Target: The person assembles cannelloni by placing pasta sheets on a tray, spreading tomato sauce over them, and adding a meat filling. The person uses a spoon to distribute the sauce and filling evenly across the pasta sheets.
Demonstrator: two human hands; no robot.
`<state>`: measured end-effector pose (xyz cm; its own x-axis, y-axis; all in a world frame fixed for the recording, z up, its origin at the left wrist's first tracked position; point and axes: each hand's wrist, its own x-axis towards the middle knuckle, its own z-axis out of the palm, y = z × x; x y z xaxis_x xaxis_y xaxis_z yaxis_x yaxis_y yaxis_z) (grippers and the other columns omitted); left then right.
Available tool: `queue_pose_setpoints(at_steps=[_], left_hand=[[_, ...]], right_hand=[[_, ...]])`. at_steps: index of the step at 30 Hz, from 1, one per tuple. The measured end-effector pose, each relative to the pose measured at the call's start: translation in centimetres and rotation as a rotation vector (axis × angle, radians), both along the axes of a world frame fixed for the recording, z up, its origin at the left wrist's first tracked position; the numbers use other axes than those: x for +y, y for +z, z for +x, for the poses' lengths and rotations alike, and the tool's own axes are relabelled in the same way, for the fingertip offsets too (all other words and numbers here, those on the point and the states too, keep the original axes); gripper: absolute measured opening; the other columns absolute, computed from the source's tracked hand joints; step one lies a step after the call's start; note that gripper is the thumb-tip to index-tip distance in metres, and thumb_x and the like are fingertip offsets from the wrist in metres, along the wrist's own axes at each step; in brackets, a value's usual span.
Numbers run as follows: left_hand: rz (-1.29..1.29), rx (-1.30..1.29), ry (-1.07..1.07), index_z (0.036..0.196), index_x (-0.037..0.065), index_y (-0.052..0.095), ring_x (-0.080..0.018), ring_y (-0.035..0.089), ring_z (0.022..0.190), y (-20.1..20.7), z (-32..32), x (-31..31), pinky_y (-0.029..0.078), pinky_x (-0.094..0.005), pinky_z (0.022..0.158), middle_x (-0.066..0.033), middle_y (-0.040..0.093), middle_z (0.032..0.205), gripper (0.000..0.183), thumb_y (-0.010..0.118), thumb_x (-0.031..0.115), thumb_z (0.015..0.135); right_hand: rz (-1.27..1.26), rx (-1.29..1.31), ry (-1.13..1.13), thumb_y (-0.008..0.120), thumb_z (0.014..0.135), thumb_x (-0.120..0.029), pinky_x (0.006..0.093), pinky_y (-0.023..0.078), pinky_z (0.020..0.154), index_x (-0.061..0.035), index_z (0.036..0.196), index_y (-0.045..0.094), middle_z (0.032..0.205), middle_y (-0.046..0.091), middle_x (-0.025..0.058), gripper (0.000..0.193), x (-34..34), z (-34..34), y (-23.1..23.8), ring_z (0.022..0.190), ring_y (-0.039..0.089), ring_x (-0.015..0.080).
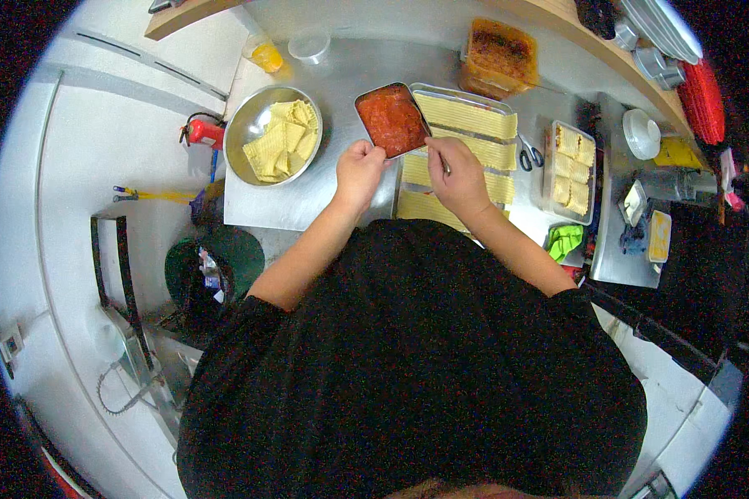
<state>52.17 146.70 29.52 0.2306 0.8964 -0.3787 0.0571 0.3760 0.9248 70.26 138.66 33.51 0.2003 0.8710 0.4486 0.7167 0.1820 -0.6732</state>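
My left hand (359, 175) is closed on the near edge of a square metal tray of red sauce (394, 121), thumb over the rim. At the tray's right corner, my right hand (458, 176) is closed around a thin metal utensil (447, 169); only a bit of its handle shows and its working end cannot be made out. Ridged yellow pasta sheets (466, 116) lie in rows on the steel table, right of the tray and under my right hand. To the left, a steel bowl (235, 137) holds several more loose pasta sheets (285, 141).
Black-handled scissors (530, 154) lie right of the sheets. Beyond them stands a clear container (592, 170) with pasta pieces in rows. An orange-stained tub (499, 58) sits at the back under a wooden shelf (549, 10). A green cloth (565, 242) lies at the table's near right.
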Motion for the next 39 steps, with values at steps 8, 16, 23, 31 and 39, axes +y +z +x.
queue_pose_setpoints(at_steps=[8, 16, 23, 31, 39], left_hand=[[0.02, 0.006, -0.07, 0.078, 0.004, 0.054, -0.0159, 0.061, 0.076, -1.2, 1.8, 1.4, 0.059, -0.0346, 0.076, -0.0039, 0.059, 0.08, 0.016, 0.056, 0.005, 0.094], [-0.05, -0.156, 0.004, 0.07, 0.004, 0.054, -0.0135, 0.058, 0.067, -3.6, 3.4, 2.9, 0.055, -0.0322, 0.066, -0.0034, 0.058, 0.072, 0.019, 0.058, 0.004, 0.089], [-0.012, 0.013, -0.116, 0.077, 0.005, 0.053, -0.0172, 0.062, 0.075, -5.7, 2.8, 5.6, 0.061, -0.0359, 0.082, -0.0043, 0.058, 0.081, 0.018, 0.057, 0.006, 0.095], [0.023, 0.06, -0.063, 0.074, 0.003, 0.051, -0.0167, 0.064, 0.077, -6.8, 0.1, 6.2, 0.063, -0.0351, 0.08, -0.0044, 0.055, 0.079, 0.02, 0.058, 0.004, 0.093], [0.052, 0.195, -0.071, 0.075, 0.006, 0.053, -0.0123, 0.056, 0.069, -6.9, -1.3, 5.6, 0.057, -0.0325, 0.07, -0.002, 0.054, 0.075, 0.018, 0.059, 0.005, 0.091]], right_hand=[[-0.211, 1.186, -0.168, 0.053, 0.105, -0.008, 0.0372, 0.061, 0.079, 0.0061, 0.114, 0.061, 0.099, 0.07, 0.0172, 0.019, -0.6, 1.4, -2.7, 0.085, 0.072, 0.028], [-0.149, 1.579, -0.148, 0.051, 0.105, -0.014, 0.0398, 0.06, 0.079, 0.0025, 0.115, 0.06, 0.097, 0.07, 0.0174, 0.021, 0.3, 4.0, -4.4, 0.086, 0.072, 0.0291], [0.004, 1.674, -0.12, 0.053, 0.103, -0.014, 0.0396, 0.06, 0.081, 0.0015, 0.115, 0.059, 0.098, 0.069, 0.0178, 0.02, 1.2, 7.5, -5.4, 0.086, 0.071, 0.0285], [-0.221, 0.921, -0.273, 0.057, 0.104, -0.014, 0.04, 0.059, 0.082, 0.0016, 0.111, 0.063, 0.094, 0.071, 0.0173, 0.018, 4.2, 11.3, -12.3, 0.088, 0.071, 0.0303], [-0.288, 0.022, -0.136, 0.057, 0.101, -0.015, 0.048, 0.054, 0.082, -0.0042, 0.108, 0.064, 0.098, 0.068, 0.0254, 0.015, 3.3, 11.0, -16.2, 0.092, 0.066, 0.0466]])
